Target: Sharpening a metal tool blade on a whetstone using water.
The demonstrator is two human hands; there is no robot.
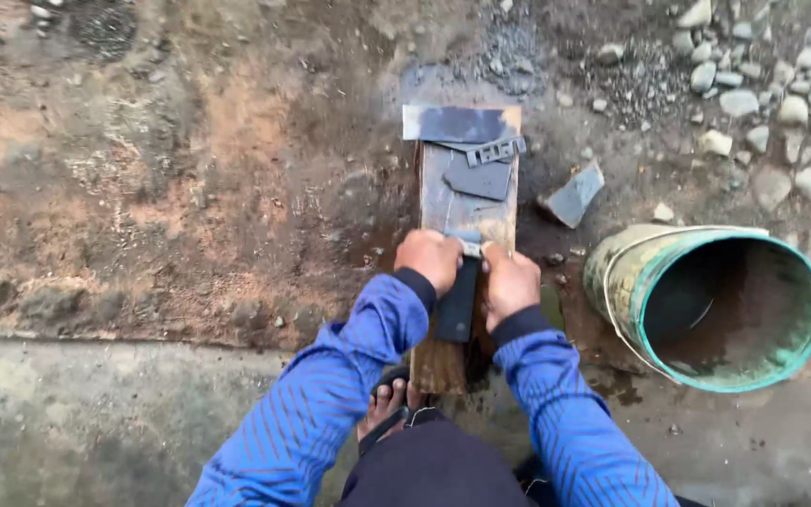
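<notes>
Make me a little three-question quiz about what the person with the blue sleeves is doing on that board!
1. True or false: both hands, left hand and right hand, grip one dark flat blade.
2. What does the blade rest on: A) wooden plank B) bucket C) pebbles?
3. How does the green-rimmed bucket stand?

Key: 1 true; 2 A; 3 tipped on its side, its mouth facing the camera.

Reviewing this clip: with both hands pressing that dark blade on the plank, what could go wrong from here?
1. The left hand and right hand are bare and grip the blade closely; a slip might cut a finger.
2. The plank is narrow, on wet ground, with a sandalled foot at its near end; it may shift.
3. Loose metal pieces at its far end could get knocked off.
</notes>
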